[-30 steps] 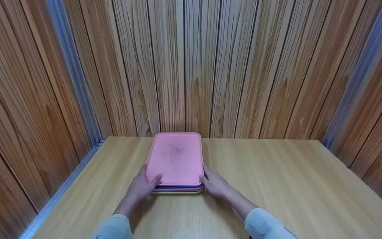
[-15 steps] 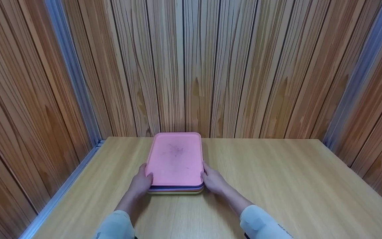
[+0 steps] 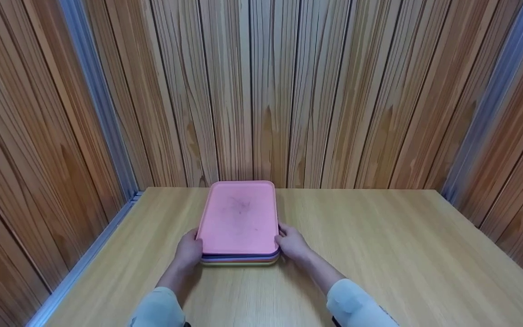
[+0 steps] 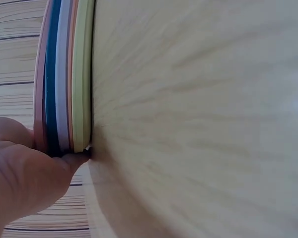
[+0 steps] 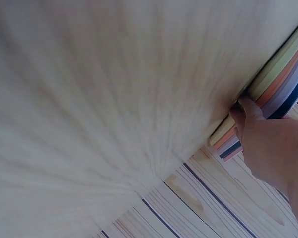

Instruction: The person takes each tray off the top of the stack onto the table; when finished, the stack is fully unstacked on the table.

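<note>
A stack of several rectangular plastic trays lies on the table in the head view, its long side running away from me. The pink tray [image 3: 241,218] on top has dark scuff marks in its middle. Dark blue, lavender, orange and yellow-green edges show beneath it, the yellow-green tray [image 4: 82,74] lowest. My left hand [image 3: 188,249] grips the stack near its front left corner, fingertips at the bottom edge in the left wrist view. Opposite, my right hand [image 3: 292,244] holds the right side, fingers [image 5: 249,106] reaching down to the lowest tray. The far fingers are partly hidden.
The light wood table [image 3: 379,245] reaches back to a wood-plank wall [image 3: 270,91]. Plank walls also stand on the left and right, with metal posts [image 3: 102,100] in the corners. Pale sleeves [image 3: 159,306] cover both forearms.
The left thumb has slid off the top of the pink tray to the stack's left edge. The right thumb has drawn back slightly to the right edge. The trays look nearly unmoved.
</note>
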### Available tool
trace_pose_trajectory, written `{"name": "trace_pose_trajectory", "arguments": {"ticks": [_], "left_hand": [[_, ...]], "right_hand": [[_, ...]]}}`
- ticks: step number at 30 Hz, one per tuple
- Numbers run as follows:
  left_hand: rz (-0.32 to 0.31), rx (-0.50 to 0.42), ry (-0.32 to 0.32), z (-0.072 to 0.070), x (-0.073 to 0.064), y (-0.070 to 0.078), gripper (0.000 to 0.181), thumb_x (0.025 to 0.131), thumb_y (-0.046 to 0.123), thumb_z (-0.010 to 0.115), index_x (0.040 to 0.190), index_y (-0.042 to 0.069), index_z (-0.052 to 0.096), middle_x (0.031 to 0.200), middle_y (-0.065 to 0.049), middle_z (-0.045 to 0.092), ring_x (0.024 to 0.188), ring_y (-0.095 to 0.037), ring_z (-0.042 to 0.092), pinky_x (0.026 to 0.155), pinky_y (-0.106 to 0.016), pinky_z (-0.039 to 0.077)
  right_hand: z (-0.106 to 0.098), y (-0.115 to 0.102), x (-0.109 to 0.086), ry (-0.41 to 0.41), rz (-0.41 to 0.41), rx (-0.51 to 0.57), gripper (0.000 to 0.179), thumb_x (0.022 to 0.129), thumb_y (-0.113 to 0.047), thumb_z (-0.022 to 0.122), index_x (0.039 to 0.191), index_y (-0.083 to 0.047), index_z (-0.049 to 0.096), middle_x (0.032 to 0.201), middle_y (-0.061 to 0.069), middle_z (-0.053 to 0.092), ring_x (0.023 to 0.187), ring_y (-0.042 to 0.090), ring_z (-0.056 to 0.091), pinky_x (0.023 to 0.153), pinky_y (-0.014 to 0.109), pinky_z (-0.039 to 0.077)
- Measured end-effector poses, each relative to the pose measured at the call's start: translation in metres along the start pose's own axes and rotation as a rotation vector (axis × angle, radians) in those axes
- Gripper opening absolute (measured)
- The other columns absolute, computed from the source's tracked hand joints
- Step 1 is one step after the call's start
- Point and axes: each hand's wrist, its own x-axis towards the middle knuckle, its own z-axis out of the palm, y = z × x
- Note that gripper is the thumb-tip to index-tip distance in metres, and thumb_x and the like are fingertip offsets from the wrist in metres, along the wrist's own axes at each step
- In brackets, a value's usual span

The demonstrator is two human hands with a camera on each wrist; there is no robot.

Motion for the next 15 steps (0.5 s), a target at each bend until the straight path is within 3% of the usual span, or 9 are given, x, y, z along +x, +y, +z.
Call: {"name": "trace_pose_trajectory", "arguments": {"ticks": [8,15], "left_hand": [[0.002,-0.011,0.055,0.0048,0.0023,0.0030,0.049,0.106,0.002,0.022,0.152,-0.009,0.034,0.154,-0.026,0.040,0.144,-0.039,0.036,0.115,-0.053,0.033],[-0.027,-0.106,0.094,-0.0009,0.0035,0.0014,0.050,0.105,0.001,0.019,0.152,-0.009,0.033,0.154,-0.026,0.040,0.144,-0.039,0.035,0.114,-0.051,0.035]], "right_hand": [[-0.0033,0.0017,0.0023,-0.019,-0.014,0.030,0.060,0.098,0.008,0.045,0.154,0.013,0.022,0.157,0.032,0.027,0.147,0.040,0.025,0.119,0.048,0.024],[-0.0047,0.0023,0.0024,-0.045,0.001,0.004,0.060,0.102,0.003,0.050,0.154,0.011,0.023,0.159,0.031,0.025,0.148,0.041,0.021,0.119,0.050,0.021]]}}
